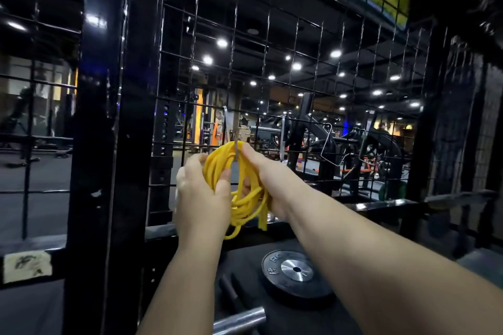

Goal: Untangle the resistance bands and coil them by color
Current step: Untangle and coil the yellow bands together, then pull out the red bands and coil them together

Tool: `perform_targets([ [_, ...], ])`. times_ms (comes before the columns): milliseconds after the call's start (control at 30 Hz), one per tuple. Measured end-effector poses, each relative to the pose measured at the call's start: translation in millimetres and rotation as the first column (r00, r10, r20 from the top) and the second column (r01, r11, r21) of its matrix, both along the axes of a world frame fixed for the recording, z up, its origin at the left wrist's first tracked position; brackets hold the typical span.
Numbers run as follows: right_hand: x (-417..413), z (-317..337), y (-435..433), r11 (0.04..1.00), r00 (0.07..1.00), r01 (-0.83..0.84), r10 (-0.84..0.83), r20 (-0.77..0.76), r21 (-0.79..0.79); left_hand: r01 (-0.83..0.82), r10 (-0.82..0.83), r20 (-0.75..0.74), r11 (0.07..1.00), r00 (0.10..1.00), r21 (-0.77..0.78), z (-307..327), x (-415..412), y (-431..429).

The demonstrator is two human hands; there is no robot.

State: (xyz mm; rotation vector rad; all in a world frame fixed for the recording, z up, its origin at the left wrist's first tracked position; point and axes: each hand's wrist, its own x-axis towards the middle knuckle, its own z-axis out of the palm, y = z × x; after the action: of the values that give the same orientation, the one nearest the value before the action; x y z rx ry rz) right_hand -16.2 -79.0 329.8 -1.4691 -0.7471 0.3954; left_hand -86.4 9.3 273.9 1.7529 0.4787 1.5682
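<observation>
A coil of yellow resistance band (239, 198) hangs between my two hands in front of a black wire grid. Its top loop lies against a grey metal hook (236, 148) on the grid. My left hand (202, 193) grips the coil's left side, thumb across the strands. My right hand (261, 171) holds the right side, fingers curled over the top loops near the hook. Loose yellow ends dangle below my hands. No band of another colour is in view.
The black wire grid panel (272, 49) stands straight ahead, with a thick black upright post (109, 117) to its left. Other metal hooks (329, 144) hang on the grid to the right. Below lie a black weight plate (295, 270) and a steel bar end (239, 319).
</observation>
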Motion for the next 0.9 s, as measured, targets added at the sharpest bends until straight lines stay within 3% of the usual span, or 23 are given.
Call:
perform_targets([
  [100,6,-18,3,0.990,0.974,0.142,-0.139,0.179,-0.003,0.042,-0.036,0.136,0.998,0.990,-0.041,-17,4,-11],
  [233,10,-44,-2,0.948,0.929,0.301,-0.315,0.196,0.099,0.087,-0.048,0.359,0.992,0.932,-0.093,-46,16,-32],
  [333,14,-60,-16,0.923,0.869,0.381,-0.380,0.318,0.062,0.081,0.001,0.438,0.983,0.899,-0.168,-61,25,-41],
  [433,14,-69,-32,0.920,0.851,0.391,-0.368,0.374,0.018,0.090,-0.013,0.446,0.984,0.895,-0.152,-69,27,-55],
  [567,19,-79,-60,0.938,0.889,0.345,-0.317,0.330,-0.028,0.165,-0.076,0.426,0.970,0.902,-0.176,-78,34,-76],
  [700,32,-88,-98,0.915,0.882,0.401,-0.372,0.289,-0.048,0.284,-0.193,0.368,0.935,0.909,-0.212,-84,58,-103],
  [900,73,-117,-182,0.820,0.819,0.561,-0.530,0.218,-0.113,0.457,-0.443,0.118,0.877,0.889,-0.149,-94,116,-177],
])
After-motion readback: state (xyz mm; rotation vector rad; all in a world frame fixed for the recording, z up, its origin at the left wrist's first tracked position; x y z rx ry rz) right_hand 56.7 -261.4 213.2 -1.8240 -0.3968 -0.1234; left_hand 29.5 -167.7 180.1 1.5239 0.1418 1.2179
